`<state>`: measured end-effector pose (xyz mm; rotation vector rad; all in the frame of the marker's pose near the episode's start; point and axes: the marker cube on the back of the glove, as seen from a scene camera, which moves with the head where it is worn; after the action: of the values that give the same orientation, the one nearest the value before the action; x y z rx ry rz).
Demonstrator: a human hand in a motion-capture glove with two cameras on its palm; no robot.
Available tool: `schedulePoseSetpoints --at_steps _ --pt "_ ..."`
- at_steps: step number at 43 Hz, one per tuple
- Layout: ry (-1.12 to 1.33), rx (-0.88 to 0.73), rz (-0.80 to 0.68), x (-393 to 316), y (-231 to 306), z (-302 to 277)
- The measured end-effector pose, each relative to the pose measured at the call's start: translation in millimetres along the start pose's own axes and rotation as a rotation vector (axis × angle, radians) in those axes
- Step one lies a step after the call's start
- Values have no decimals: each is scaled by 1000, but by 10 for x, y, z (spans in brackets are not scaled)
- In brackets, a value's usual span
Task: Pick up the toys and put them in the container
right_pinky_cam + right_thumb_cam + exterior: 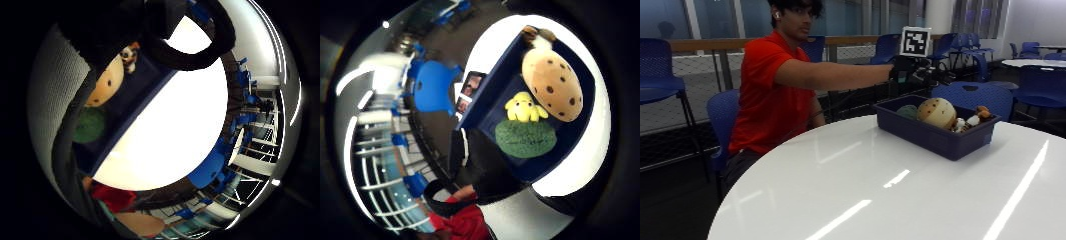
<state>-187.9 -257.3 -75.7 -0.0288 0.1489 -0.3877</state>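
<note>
Toys sit in one dark blue container (933, 134) on the round white table (859, 190): I count one tan spotted cookie plush (552, 85), one yellow plush (524, 107), one green round plush (525, 138) and one small brown-and-white dog (975, 118). My right hand (909, 70) hovers above the container's far left corner; I cannot tell its grip.

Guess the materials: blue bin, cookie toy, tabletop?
Blue bin: likely rigid moulded plastic, matte, with straight walls and a rim. Cookie toy: plush fabric by its soft rounded look, tan with dark spots. Tabletop: glossy white, hard; streaked reflections suggest laminate.
</note>
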Motion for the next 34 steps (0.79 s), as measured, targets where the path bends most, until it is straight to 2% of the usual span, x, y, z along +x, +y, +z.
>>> schedulePoseSetpoints --at_steps 4,11,16,20,25,34 --pt "80 -20 42 273 101 117" --pt "90 -78 273 715 229 371" --pt "75 -72 266 986 403 560" --pt "82 -68 148 1154 567 662" --pt "45 -78 294 1305 673 769" --pt "43 -35 338 1584 909 907"
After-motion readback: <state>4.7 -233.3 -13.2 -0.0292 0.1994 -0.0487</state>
